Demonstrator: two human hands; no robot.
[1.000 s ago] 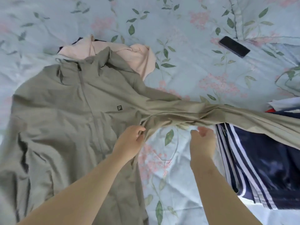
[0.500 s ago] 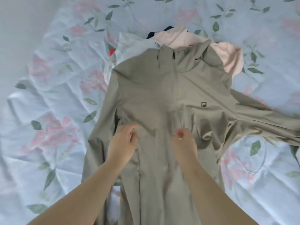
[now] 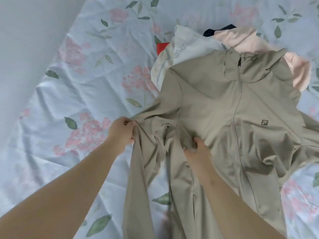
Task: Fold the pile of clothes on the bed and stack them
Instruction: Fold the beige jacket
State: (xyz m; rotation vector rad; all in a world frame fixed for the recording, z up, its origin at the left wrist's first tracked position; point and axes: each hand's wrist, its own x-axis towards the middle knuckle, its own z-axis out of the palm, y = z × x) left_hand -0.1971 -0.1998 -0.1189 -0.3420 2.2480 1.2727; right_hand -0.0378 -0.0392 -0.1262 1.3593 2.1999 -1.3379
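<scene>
Head camera showed both your forearms stretched forward over the floral bedsheet (image 3: 69, 87). Your left hand (image 3: 121, 133) pinched the outer edge of the khaki zip jacket (image 3: 241, 109) at its sleeve. Your right hand (image 3: 196, 152), just beside it, gripped a bunched fold near the armpit. Beyond your hands the jacket lay front-up, its top overlapping a white garment (image 3: 174, 54) and a pink garment (image 3: 298, 73).

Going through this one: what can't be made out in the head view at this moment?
Head view only:
1. jacket: one sleeve cut off by the right edge, hem by the bottom edge.
2. dark garment: only a corner shows, behind the pink garment.
3. red item: mostly covered by the white garment; kind unclear.
4. right hand: fingertips buried in jacket folds.
</scene>
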